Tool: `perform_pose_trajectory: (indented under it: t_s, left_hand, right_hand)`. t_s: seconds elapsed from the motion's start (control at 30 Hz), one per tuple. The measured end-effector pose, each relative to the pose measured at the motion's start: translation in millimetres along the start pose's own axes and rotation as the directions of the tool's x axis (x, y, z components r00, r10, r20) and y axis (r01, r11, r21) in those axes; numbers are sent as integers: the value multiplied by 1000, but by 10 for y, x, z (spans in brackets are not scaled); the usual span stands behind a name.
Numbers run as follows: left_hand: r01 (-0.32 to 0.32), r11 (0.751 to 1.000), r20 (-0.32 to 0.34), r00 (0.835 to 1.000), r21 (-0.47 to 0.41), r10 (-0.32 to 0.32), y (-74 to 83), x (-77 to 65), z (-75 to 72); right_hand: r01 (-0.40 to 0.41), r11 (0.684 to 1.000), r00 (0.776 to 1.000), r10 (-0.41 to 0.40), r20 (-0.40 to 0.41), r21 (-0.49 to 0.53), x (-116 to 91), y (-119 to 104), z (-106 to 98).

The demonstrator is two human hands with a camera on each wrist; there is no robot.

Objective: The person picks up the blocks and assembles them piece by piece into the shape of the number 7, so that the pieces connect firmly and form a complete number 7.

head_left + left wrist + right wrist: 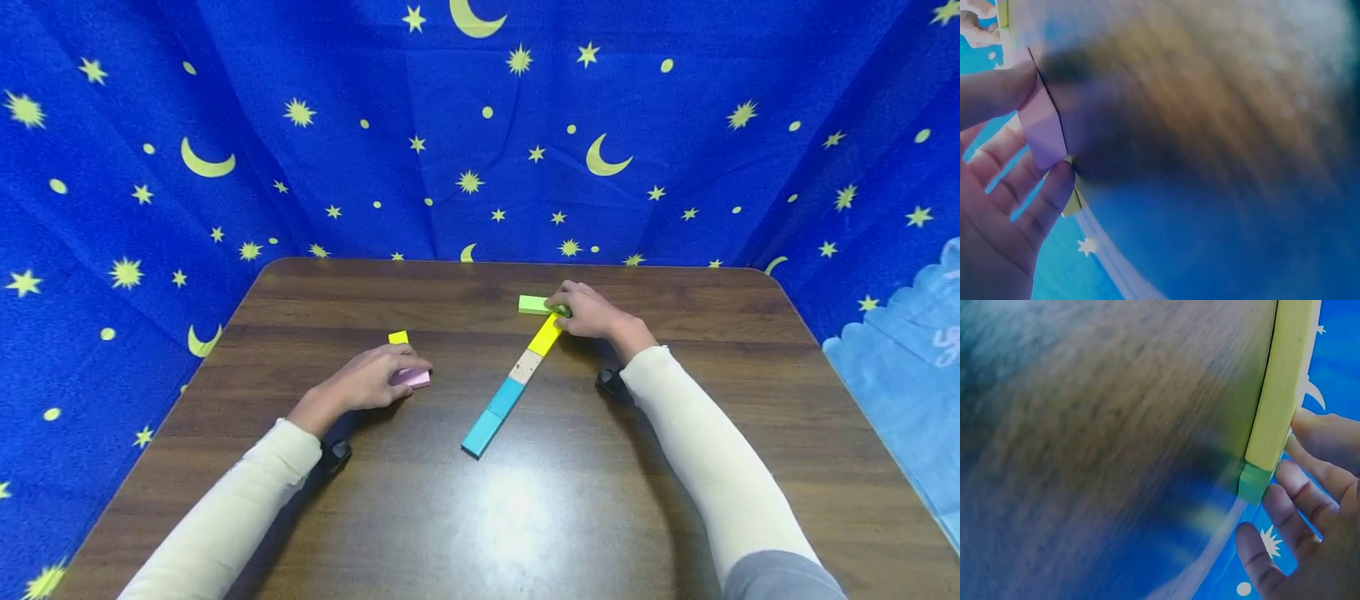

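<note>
My left hand (375, 377) holds a pink block (411, 378) on the table; in the left wrist view my thumb lies across the pink block's (1045, 128) near face. Just beyond that hand, a short yellow block (398, 337) shows. At the far end of a slanting row, my right hand (588, 310) has its thumb and fingers around the right end of a light green block (533, 305). The thumb is right at the row's yellow block (545, 336). In the right wrist view, the green block's (1254, 483) end peeks out past the yellow one.
Below the yellow block, the row continues with a speckled beige block (525, 367) and two teal blocks, the nearer teal block (482, 432) pointing toward me. A brown wooden table (360, 517) carries everything. Blue star-patterned cloth (360, 167) hangs behind and at the sides.
</note>
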State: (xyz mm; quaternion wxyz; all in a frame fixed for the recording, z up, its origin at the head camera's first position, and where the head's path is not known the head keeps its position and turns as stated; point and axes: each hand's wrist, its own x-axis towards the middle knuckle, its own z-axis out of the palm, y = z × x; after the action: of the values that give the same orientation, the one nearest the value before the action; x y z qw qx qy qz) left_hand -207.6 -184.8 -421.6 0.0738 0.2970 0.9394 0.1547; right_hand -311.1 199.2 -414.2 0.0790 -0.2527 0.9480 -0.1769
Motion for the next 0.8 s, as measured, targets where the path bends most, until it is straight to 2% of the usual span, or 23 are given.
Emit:
perform_pose_trajectory:
  t_s: [0.3,0.47,0.63,0.8]
  left_hand:
    - [-28,1000,-36,999,1,28,-3,11,32]
    - [-48,999,-86,995,22,50,25,91,47]
    - [6,1000,-134,991,-23,-9,175,319,60]
    - [1,998,-188,982,-67,-14,283,628,54]
  right_hand:
    - [-6,1000,1000,6,1,11,8,18,22]
    - [-7,1000,1000,7,5,7,1,29,22]
    - [-18,1000,1000,18,5,13,-34,39,32]
    - [3,1000,1000,-3,-8,6,-4,24,28]
